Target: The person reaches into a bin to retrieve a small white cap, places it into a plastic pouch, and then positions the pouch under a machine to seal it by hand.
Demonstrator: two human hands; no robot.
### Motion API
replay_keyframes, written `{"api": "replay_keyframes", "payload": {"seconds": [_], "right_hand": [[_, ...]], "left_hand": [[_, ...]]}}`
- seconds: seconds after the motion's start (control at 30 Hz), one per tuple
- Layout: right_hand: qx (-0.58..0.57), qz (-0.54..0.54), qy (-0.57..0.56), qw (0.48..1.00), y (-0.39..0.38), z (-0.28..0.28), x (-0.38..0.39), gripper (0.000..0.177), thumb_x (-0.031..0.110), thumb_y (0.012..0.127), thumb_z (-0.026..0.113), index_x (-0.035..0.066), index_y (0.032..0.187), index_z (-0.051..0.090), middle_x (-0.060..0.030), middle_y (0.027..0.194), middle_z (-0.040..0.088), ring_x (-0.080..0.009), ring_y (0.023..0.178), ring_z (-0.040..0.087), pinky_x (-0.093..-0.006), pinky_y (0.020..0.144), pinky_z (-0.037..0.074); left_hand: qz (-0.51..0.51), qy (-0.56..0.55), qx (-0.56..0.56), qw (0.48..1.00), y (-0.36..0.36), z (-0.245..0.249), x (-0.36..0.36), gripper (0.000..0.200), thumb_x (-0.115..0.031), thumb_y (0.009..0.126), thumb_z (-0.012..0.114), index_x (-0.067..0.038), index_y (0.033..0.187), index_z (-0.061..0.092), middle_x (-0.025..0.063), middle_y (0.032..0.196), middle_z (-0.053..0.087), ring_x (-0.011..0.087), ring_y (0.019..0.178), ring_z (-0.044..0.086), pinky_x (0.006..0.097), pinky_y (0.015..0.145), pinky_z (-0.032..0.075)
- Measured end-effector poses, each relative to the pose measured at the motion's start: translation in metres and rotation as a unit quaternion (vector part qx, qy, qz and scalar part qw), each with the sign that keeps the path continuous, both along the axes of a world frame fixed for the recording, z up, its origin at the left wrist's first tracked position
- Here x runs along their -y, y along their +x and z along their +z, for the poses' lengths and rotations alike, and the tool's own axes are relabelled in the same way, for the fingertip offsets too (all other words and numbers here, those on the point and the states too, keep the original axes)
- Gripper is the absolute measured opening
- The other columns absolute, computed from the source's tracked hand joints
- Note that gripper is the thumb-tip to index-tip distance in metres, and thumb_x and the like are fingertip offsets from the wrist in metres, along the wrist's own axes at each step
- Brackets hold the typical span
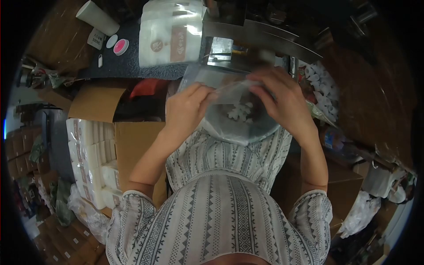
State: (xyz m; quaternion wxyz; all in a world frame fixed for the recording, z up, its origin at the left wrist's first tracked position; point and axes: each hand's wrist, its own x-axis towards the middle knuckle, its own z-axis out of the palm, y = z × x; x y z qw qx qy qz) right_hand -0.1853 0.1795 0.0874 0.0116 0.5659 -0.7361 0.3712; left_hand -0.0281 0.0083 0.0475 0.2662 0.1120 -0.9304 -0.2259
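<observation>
A thin clear plastic bag [230, 94] is stretched between my two hands at chest height. My left hand [189, 106] is closed, its thumb and curled fingers pinching the left end. On the other side my right hand [285, 100] pinches the right end between thumb and fingers, its fingertips slightly blurred. Just below them, over my lap, sits a round tub lined with clear plastic [221, 126]. Several small white pieces [240, 111] lie at its bottom, partly seen through the film.
A dark metal machine edge [269, 37] runs beyond my hands. Wrapped white packs [171, 33] stand on a grey towel, beside a pink-topped round container [120, 47] and a white cup [96, 17]. An open cardboard box [139, 141] is at my left; white rolled pieces [322, 90] lie right.
</observation>
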Motion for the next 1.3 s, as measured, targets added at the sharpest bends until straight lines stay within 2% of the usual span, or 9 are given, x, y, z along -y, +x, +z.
{"api": "replay_keyframes", "payload": {"seconds": [0.1, 0.3, 0.4, 0.63, 0.73, 0.83, 0.9, 1.0, 1.3], "right_hand": [[0.196, -0.044, 0.060, 0.978, -0.002, -0.001, -0.004, 0.024, 0.007, 0.085, 0.065, 0.003, 0.108, 0.064, -0.0053, 0.099, 0.067, -0.0155, 0.089, 0.063, -0.0277, 0.078, 0.048], [0.166, -0.191, 0.004, 0.967, -0.022, -0.024, -0.036, 0.028, 0.013, 0.086, 0.066, 0.003, 0.111, 0.062, -0.0125, 0.091, 0.067, -0.0204, 0.079, 0.066, -0.0316, 0.068, 0.050], [0.170, -0.278, 0.057, 0.944, -0.022, -0.010, -0.059, 0.030, 0.014, 0.086, 0.065, 0.002, 0.113, 0.061, -0.0135, 0.093, 0.067, -0.0230, 0.083, 0.066, -0.0352, 0.070, 0.050], [-0.124, -0.432, 0.203, 0.870, -0.061, -0.058, -0.081, 0.032, 0.017, 0.080, 0.067, 0.004, 0.109, 0.061, -0.0215, 0.113, 0.054, -0.0371, 0.104, 0.053, -0.0459, 0.086, 0.046], [-0.095, -0.464, 0.219, 0.853, -0.054, -0.066, -0.073, 0.039, 0.018, 0.075, 0.070, 0.007, 0.112, 0.061, -0.0207, 0.120, 0.049, -0.0407, 0.111, 0.047, -0.0474, 0.092, 0.044], [-0.164, -0.459, 0.260, 0.833, -0.072, -0.107, -0.073, 0.041, 0.027, 0.072, 0.071, 0.008, 0.107, 0.062, -0.0171, 0.116, 0.051, -0.0375, 0.107, 0.048, -0.0459, 0.087, 0.047], [-0.117, -0.504, 0.241, 0.821, -0.066, -0.103, -0.063, 0.045, 0.030, 0.065, 0.074, 0.008, 0.102, 0.063, -0.0149, 0.110, 0.053, -0.0362, 0.108, 0.047, -0.0460, 0.087, 0.047], [-0.108, -0.534, 0.184, 0.818, -0.058, -0.093, -0.061, 0.047, 0.032, 0.061, 0.075, 0.008, 0.100, 0.063, -0.0138, 0.106, 0.054, -0.0349, 0.109, 0.046, -0.0459, 0.088, 0.046], [-0.103, -0.524, 0.119, 0.837, -0.058, -0.105, -0.063, 0.034, 0.015, 0.070, 0.066, 0.009, 0.103, 0.062, -0.0100, 0.107, 0.055, -0.0325, 0.109, 0.046, -0.0450, 0.086, 0.044]], "left_hand": [[-0.077, 0.058, 0.042, 0.994, -0.009, -0.017, -0.005, 0.009, -0.009, 0.082, 0.065, -0.004, 0.090, 0.065, 0.0112, 0.082, 0.062, 0.0302, 0.067, 0.062, 0.0346, 0.056, 0.048], [-0.048, 0.446, 0.206, 0.870, -0.066, -0.035, -0.003, 0.021, -0.017, 0.087, 0.064, 0.001, 0.097, 0.066, 0.0135, 0.077, 0.066, 0.0196, 0.064, 0.063, 0.0287, 0.060, 0.048], [-0.036, 0.669, 0.156, 0.726, -0.078, -0.041, -0.006, 0.032, -0.025, 0.089, 0.066, 0.006, 0.096, 0.064, 0.0054, 0.082, 0.064, 0.0098, 0.068, 0.061, 0.0240, 0.062, 0.049], [-0.143, 0.535, 0.200, 0.808, -0.053, -0.023, 0.022, 0.043, -0.037, 0.094, 0.055, 0.003, 0.112, 0.059, 0.0051, 0.090, 0.064, 0.0092, 0.081, 0.059, 0.0252, 0.066, 0.049], [0.013, 0.388, 0.199, 0.900, -0.052, -0.035, 0.087, 0.037, -0.036, 0.096, 0.052, -0.001, 0.099, 0.064, 0.0051, 0.082, 0.067, 0.0106, 0.068, 0.064, 0.0220, 0.051, 0.043], [0.088, 0.165, 0.050, 0.981, -0.071, -0.067, 0.157, 0.034, -0.031, 0.094, 0.055, -0.002, 0.109, 0.064, 0.0152, 0.094, 0.066, 0.0235, 0.084, 0.066, 0.0337, 0.073, 0.051], [0.035, -0.271, -0.048, 0.961, -0.095, -0.085, 0.186, 0.042, -0.031, 0.094, 0.052, -0.008, 0.128, 0.053, 0.0182, 0.128, 0.054, 0.0349, 0.118, 0.052, 0.0475, 0.096, 0.041], [0.100, -0.227, 0.105, 0.963, -0.112, -0.121, 0.195, 0.059, -0.040, 0.094, 0.046, -0.018, 0.146, 0.029, 0.0003, 0.155, 0.021, 0.0332, 0.143, 0.013, 0.0616, 0.109, 0.012], [0.141, -0.202, 0.226, 0.942, -0.105, -0.063, 0.139, 0.067, -0.052, 0.097, 0.032, -0.004, 0.143, 0.032, 0.0186, 0.148, 0.033, 0.0353, 0.140, 0.023, 0.0557, 0.111, 0.018]]}}
